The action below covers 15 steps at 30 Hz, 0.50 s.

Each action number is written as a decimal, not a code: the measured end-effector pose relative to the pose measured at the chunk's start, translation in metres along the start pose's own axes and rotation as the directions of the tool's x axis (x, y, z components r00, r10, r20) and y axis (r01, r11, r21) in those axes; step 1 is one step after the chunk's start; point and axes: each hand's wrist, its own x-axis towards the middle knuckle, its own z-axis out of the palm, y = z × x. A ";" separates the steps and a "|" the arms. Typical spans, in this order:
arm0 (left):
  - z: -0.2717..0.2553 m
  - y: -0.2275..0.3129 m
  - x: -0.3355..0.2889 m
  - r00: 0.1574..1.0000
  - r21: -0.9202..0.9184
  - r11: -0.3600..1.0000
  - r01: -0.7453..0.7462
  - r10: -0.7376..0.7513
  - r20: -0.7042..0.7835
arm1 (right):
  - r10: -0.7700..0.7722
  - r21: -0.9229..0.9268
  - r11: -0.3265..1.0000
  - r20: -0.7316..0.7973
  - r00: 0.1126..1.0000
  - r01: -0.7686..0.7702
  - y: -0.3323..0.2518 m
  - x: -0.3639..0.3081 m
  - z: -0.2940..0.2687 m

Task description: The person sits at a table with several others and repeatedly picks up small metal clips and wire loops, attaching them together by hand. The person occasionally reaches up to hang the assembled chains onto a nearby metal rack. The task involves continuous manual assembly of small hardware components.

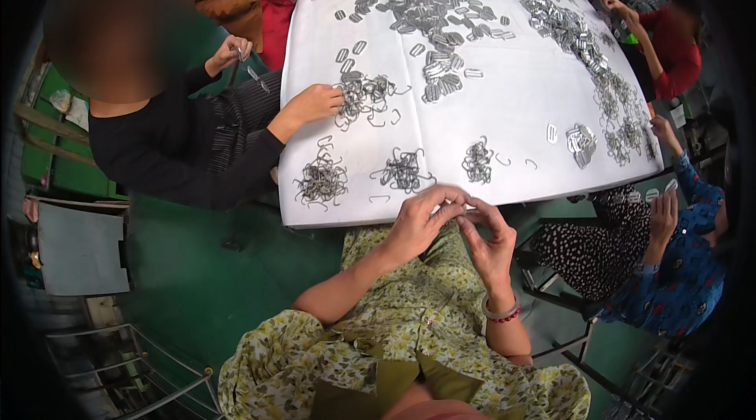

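My left hand [421, 222] and my right hand [490, 245] meet just over the near edge of the white-covered table [496, 117]. Thumbs and fingertips are pinched together on both sides, and whatever sits between them is too small and hidden to make out. Closest to my left hand lies a small heap of bent wire hooks [403, 170]. Beyond my right hand is another little heap of wire hooks [477, 162], with a few loose ones beside it. A red beaded bracelet and a pale bangle circle my right wrist.
A large spread of flat slotted metal buckles [425, 7] covers the table's far middle. At left, a co-worker's hand [319, 102] touches a hook pile [366, 97]; a darker hook pile [321, 181] lies nearer. More buckles [581, 144] lie at right, where other people sit.
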 end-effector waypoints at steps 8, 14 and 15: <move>-0.006 -0.002 0.003 0.996 -0.078 0.996 0.049 -0.043 0.081 | 0.017 0.047 0.999 0.019 1.000 -0.018 0.025 0.128 0.011; -0.002 -0.012 0.000 0.997 0.024 1.000 -0.013 0.011 0.077 | -0.301 -0.669 0.673 0.144 0.943 0.317 0.109 0.228 0.098; 0.000 -0.010 -0.001 0.998 -0.012 1.000 0.003 -0.003 0.056 | -0.308 -0.673 0.645 0.206 0.929 0.363 0.113 0.234 0.102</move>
